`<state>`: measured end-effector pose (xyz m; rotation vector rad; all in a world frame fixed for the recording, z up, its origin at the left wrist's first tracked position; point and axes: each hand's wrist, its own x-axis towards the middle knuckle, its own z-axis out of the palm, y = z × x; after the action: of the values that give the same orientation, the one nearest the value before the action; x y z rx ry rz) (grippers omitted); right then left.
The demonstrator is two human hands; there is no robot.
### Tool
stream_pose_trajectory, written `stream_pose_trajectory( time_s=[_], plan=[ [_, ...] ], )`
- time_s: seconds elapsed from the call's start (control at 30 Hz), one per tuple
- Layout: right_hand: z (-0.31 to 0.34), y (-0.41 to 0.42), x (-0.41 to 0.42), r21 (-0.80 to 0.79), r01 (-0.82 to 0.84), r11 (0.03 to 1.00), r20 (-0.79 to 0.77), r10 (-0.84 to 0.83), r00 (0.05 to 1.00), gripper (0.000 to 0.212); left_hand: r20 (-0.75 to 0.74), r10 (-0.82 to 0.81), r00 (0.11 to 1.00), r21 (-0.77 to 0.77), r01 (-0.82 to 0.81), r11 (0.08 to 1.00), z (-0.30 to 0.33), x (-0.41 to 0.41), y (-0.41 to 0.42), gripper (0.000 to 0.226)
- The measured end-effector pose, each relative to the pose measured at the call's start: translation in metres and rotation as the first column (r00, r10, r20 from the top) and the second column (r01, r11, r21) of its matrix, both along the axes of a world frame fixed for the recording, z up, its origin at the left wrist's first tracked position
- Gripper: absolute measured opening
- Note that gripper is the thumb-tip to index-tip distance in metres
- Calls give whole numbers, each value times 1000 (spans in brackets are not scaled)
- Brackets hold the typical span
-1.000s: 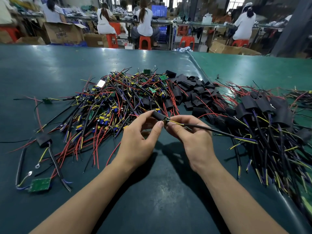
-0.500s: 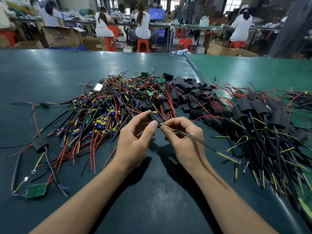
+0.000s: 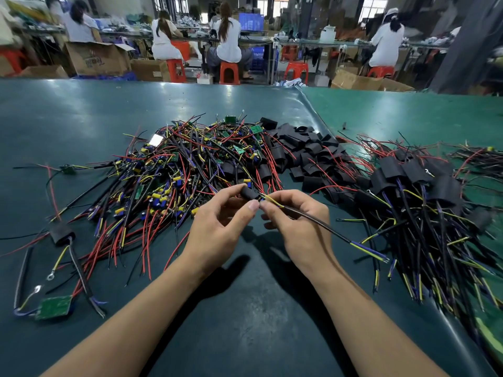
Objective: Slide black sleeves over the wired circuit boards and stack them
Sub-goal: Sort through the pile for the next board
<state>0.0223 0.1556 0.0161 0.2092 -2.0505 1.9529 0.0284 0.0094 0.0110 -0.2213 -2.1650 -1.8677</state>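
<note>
My left hand [image 3: 217, 227] pinches a black sleeve [image 3: 249, 194] between thumb and fingers, just above the green table. My right hand [image 3: 296, 224] pinches the yellow and blue wires where they leave the sleeve; their black cable [image 3: 321, 227] trails down to the right. The board inside the sleeve is hidden. Behind my hands lies a heap of unsleeved wired boards [image 3: 174, 180]. A pile of loose black sleeves [image 3: 304, 151] sits behind and to the right. Sleeved boards are stacked at the right [image 3: 416, 186].
A sleeved piece [image 3: 61, 234] and a bare green board [image 3: 54, 307] with wires lie at the left front. The table mat's raised seam [image 3: 315, 110] runs back to the right. People sit on orange stools at benches beyond the table's far edge.
Both hands stayed together at the table's middle. The cable's free end swung down and nearer, away from the right stack.
</note>
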Motion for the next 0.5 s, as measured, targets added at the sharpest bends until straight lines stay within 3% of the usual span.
stream_pose_trajectory(
  time_s=[0.13, 0.4, 0.5],
  plan=[
    [0, 0, 1, 35, -5, 999, -25, 6, 1000, 11, 5, -25, 1000, 26, 25, 999, 1, 1, 0, 44],
    [1, 2, 3, -92, -110, 990, 1, 111, 994, 9, -25, -58, 998, 39, 59, 997, 3, 4, 1, 44],
    [-1, -1, 4, -74, -147, 986, 6, 147, 989, 8, -52, -46, 998, 51, 48, 998, 3, 4, 0, 42]
  ],
)
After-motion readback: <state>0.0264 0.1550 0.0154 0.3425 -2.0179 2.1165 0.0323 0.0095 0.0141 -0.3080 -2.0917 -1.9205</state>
